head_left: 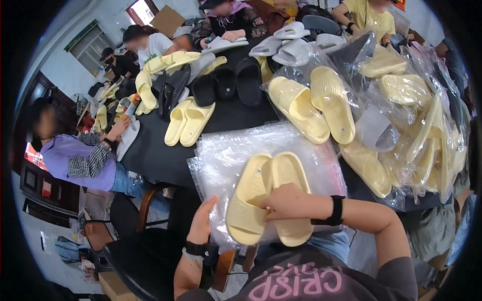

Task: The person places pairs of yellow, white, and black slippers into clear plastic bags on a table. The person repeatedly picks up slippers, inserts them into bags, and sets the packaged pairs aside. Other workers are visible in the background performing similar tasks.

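Slippers (245, 224) (yellow pair) in grasp of right hand (288, 202) over clear bags (218, 155); left hand (201, 224) alongside, grip unclear.

Left hand (202, 221): fingers extended, empty | left forearm (187, 273): angled forward from the lower edge | right hand (289, 201): fingers curled inward, back turned upward | right arm (374, 215): bent at the elbow, forearm directed leftward across the front

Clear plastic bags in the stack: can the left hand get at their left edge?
Likely yes: the left hand is right at or beside that edge of the clear plastic bags, with nothing visible between.
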The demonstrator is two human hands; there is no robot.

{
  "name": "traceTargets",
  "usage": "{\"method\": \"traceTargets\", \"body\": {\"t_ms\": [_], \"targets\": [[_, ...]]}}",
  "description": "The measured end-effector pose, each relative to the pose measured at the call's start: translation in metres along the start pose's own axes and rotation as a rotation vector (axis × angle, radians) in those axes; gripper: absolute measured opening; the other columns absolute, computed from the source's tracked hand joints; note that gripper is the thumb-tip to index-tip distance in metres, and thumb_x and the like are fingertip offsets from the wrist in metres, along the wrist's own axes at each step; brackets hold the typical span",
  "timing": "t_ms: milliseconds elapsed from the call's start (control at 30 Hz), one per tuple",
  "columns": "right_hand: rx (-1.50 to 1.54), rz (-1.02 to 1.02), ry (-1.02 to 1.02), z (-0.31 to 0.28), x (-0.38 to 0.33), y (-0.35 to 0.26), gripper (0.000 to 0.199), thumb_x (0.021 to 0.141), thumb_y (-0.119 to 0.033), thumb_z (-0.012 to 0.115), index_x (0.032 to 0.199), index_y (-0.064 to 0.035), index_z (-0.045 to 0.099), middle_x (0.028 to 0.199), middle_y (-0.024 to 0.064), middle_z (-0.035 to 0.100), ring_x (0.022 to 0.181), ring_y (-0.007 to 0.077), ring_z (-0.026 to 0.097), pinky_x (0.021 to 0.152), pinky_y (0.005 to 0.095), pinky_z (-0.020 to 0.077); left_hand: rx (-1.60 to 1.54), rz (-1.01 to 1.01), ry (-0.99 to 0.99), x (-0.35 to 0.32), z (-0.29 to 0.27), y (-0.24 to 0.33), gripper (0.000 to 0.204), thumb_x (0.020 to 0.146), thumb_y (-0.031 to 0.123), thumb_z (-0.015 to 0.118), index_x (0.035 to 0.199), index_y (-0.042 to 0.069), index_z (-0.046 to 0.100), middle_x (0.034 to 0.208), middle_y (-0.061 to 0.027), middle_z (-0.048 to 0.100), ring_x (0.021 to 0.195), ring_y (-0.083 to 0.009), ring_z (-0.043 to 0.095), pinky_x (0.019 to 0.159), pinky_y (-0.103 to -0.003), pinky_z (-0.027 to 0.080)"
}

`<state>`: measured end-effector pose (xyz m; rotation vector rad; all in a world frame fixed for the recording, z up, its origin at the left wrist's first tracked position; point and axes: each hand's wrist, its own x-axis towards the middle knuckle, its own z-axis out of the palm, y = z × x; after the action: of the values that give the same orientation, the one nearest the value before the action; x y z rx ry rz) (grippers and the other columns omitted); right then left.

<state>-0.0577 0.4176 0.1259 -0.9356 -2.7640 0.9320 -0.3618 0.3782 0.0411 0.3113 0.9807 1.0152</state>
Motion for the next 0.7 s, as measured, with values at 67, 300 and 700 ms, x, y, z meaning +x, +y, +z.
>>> {"method": "traceTargets", "body": {"t_ms": [67, 300, 700], "targets": [[0.05, 0.05, -0.034, -0.025, -0.008, -0.004, 0.037, 0.082, -0.04, 0.073, 0.1, -0.0079, 0.07, 0.077, 0.0097, 0.07, 0.073, 0.0295, 0.069, 0.063, 0.039, 0.0521, 0.104, 0.034, 0.005, 0.004, -0.007, 0.0, 0.037, 0.099, 0.015, 0.054, 0.131, -0.002, 0.051, 0.124, -0.0132, 0.063, 0.11, -0.0238, 0.063, 0.094, -0.037, 0.053], [1.034, 0.123, 0.262, -0.117, 0.029, 0.004, 0.04, 0.095, -0.037, 0.061, 0.121, -0.0068, 0.063, 0.104, 0.0041, 0.067, 0.093, 0.0129, 0.063, 0.078, 0.0297, 0.0505, 0.066, 0.069, -0.112, -0.004, 0.008, 0.001, 0.032, 0.099, 0.011, 0.048, 0.125, -0.005, 0.057, 0.118, -0.0155, 0.066, 0.102, -0.0228, 0.067, 0.088, -0.034, 0.056], [0.236, -0.034, 0.341, -0.096, 0.015, 0.028, 0.071, 0.093, -0.03, 0.064, 0.152, -0.0096, 0.029, 0.155, 0.0174, 0.03, 0.139, 0.0349, 0.035, 0.113, 0.0443, 0.0316, -0.067, -0.115, 0.083, 0.009, -0.017, -0.004, 0.028, 0.099, 0.017, 0.053, 0.12, -0.002, 0.059, 0.111, -0.0134, 0.067, 0.098, -0.0244, 0.066, 0.088, -0.037, 0.056]]}}
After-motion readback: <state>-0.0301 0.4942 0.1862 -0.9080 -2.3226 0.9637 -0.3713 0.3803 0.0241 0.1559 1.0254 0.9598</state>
